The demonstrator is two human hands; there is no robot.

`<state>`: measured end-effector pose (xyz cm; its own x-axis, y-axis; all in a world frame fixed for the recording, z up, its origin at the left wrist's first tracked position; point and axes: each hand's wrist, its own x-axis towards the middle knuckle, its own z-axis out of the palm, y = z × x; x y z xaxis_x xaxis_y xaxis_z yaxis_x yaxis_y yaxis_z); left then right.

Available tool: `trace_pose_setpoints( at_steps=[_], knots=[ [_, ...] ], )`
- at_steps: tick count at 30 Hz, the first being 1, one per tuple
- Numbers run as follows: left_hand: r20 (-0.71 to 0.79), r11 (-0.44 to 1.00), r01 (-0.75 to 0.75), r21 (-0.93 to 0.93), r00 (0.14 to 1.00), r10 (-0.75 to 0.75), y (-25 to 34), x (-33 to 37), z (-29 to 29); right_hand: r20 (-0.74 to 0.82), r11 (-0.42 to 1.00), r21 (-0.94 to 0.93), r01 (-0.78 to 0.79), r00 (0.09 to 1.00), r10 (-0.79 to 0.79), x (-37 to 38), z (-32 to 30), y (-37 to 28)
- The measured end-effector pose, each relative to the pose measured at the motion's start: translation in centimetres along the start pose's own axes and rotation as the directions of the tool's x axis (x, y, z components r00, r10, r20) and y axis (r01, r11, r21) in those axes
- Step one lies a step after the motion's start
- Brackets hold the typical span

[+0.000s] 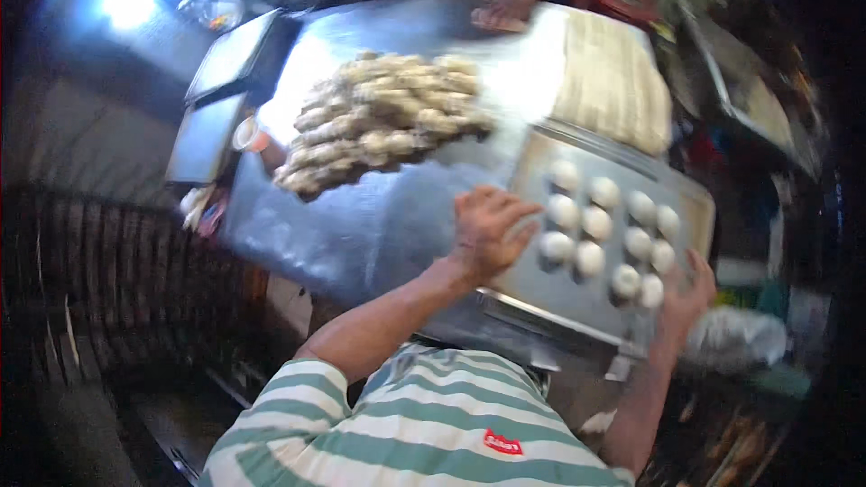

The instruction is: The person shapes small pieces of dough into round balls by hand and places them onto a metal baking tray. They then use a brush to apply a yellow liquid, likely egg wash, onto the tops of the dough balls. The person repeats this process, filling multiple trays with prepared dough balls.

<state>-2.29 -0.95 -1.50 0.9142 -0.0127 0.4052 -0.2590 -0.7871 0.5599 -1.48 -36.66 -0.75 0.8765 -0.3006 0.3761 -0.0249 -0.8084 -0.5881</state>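
Observation:
A metal tray [523,284] lies at the right front of the table, holding several round white dough balls [595,222] in short rows with gaps between them. My left hand [492,230] hovers at the tray's left edge, fingers stretched toward the nearest balls, nothing visible in it. Over the tray's right edge is my right hand [687,296], close beside the front balls. Its fingers look apart and empty, though motion blurs them. Left of the tray, a big heap of pale brownish lumps [383,117], like dough pieces, covers the middle of the table.
Behind the tray sits a board of long pale strips [613,81]. Another person's hand [503,14] rests on the metal table's [361,225] far edge. Dark flat trays [206,140] and a cup [253,137] stand at the left. A clear plastic bag [735,338] is at the right.

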Motion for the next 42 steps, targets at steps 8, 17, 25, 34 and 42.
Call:
trace_pose_setpoints(
  at_steps=[8, 17, 25, 34, 42],
  knots=[
    [-0.808, 0.707, 0.667, 0.236, 0.538, -0.239, -38.2, -4.6, -24.6, 0.173, 0.959, 0.144, -0.246, 0.96, 0.22, -7.6, 6.7, -11.1],
    [-0.548, 0.917, 0.398, 0.023, 0.773, -0.321, -51.9, -4.5, -30.9, 0.428, 0.962, 0.272, 0.035, 0.891, -0.153, -7.9, 14.8, -27.3],
    [-0.325, 0.996, -0.076, -0.055, 0.944, 0.054, -33.0, 1.1, -23.3, 0.722, 0.695, 0.584, -0.419, 0.659, -0.21, -7.4, 22.6, -40.6],
    [-0.103, 0.928, -0.365, -0.075, 0.928, 0.357, -16.2, 7.1, -9.1, 0.264, 0.826, 0.483, 0.289, 0.852, -0.453, -2.9, 14.5, -28.8],
    [0.02, 0.93, -0.345, -0.125, 0.936, 0.35, -7.6, 8.5, 0.4, 0.363, 0.702, 0.685, -0.195, 0.927, -0.095, -1.5, 10.2, -19.9]
  ],
)
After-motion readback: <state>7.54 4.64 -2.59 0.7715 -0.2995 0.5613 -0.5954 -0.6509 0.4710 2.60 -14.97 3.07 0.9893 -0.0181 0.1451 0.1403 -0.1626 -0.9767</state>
